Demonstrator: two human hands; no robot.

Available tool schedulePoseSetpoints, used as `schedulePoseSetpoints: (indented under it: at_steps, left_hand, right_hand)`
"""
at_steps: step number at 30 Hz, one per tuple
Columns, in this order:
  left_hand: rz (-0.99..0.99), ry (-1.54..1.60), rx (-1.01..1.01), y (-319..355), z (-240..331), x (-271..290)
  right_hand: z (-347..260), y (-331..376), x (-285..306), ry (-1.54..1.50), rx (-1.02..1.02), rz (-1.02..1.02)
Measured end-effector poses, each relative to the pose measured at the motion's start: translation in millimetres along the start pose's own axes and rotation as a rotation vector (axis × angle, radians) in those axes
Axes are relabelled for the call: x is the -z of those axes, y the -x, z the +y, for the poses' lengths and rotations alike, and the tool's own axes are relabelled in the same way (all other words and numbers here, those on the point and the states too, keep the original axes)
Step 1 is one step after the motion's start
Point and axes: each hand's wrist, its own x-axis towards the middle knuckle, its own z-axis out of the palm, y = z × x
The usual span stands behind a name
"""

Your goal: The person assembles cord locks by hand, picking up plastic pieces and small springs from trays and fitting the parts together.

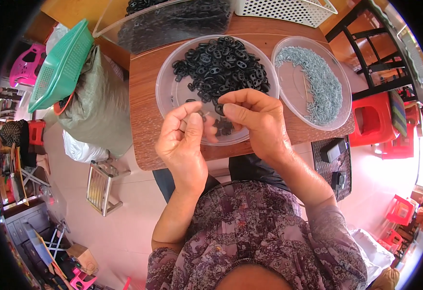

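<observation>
Black plastic clips (218,65) heap in a clear round tray (169,92) on the wooden table (143,106). The right hand (252,121) pinches one clip (219,109); the left hand (182,140) pinches a small screw (200,113) beside it. Grey screws (317,82) fill the neighbouring clear dish (288,96).

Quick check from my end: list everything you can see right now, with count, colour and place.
black plastic pieces: a heap, black, in the clear round tray at table centre
clear round tray: one, clear, on the table in front of the hands
grey screws: a heap, grey, in the second clear tray to its right
wooden table: one, brown
clear bag of black pieces: one, table's far edge
white perforated basket: one, top
green basket: one, on a grey sack to the left
red stools: several, right
left hand: pinching a small item, too small to identify
right hand: fingertips meeting the left, holding a black piece
</observation>
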Motion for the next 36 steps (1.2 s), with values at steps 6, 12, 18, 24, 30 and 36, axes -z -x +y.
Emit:
schedulePoseSetpoints:
  at_steps: [6, 12, 18, 24, 30, 36]
  left_hand:
    - [-0.017, -0.048, 0.012, 2.8, -1.0, 0.0]
    - [0.003, -0.125, 0.012, 4.9, -0.6, 0.5]
    - [0.010, -0.186, -0.028, 5.5, 3.5, -3.8]
    - [0.027, -0.187, -0.045, 5.0, 2.3, -3.7]
    - [0.057, -0.095, -0.047, 1.7, 4.4, 2.3]
    - [0.058, 0.004, -0.136, -3.6, 2.6, -2.2]
  right_hand:
    - [-2.2, -2.3, 0.5, -0.131, -0.091, -0.042]
    - [-1.9, -6.3, -1.8, -0.217, -0.183, -0.012]
    - [-2.8, -8.3, -2.1, -0.295, -0.248, -0.033]
    - [-2.0, -8.5, -4.3, -0.276, -0.244, -0.031]
    - [-1.6, -8.3, -0.2, -0.113, -0.100, -0.081]
    - [1.0, -5.0, -5.6, -0.076, -0.111, -0.202]
